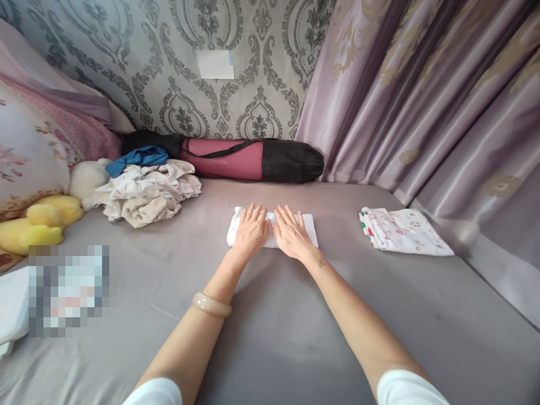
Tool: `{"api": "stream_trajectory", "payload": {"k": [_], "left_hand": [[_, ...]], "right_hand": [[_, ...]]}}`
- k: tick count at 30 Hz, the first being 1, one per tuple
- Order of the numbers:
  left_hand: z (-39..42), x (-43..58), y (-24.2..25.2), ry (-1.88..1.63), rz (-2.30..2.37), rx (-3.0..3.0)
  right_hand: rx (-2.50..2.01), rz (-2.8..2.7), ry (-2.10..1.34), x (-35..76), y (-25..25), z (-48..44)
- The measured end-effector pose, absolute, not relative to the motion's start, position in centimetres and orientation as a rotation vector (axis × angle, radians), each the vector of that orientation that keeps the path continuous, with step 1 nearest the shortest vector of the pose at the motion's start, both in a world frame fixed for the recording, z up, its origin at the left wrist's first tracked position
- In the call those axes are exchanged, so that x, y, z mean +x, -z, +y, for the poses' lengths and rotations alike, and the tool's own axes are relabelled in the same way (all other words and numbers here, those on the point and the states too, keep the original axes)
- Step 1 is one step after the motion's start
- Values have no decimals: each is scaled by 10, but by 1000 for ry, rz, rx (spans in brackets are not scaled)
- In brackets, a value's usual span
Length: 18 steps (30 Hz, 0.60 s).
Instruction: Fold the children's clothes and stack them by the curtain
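Your left hand [252, 230] and right hand [292, 232] lie palm-down on a small folded white rectangular cloth [311, 229], which rests on the grey bed sheet [274, 349] at twelve o'clock from you; each grip is flat, fingers extended, clamped on nothing. With that cloth as the dial's centre, a folded white printed textile [415, 232] lies at three o'clock, a crumpled cream patterned heap [147, 197] between nine and ten, and a long pink-and-black cylindrical bag [228, 160] around eleven.

White cloth [271, 241], folded into oblong, lying on grey sheet [278, 320].
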<state>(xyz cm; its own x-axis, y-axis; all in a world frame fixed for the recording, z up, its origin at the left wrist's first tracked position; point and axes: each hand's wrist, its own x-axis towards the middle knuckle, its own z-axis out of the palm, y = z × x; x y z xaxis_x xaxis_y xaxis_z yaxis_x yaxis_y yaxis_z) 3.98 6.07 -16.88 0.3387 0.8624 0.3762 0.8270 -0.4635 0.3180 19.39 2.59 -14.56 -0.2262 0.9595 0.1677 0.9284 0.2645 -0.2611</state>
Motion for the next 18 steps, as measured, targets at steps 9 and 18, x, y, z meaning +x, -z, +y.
{"api": "stream_trajectory", "payload": {"k": [9, 18], "left_hand": [[65, 30, 195, -346, 1772, 2406], [66, 27, 182, -510, 1763, 2339]], "right_hand": [[-1840, -2338, -254, 193, 182, 38], [-1838, -2168, -408, 208, 164, 41]]}}
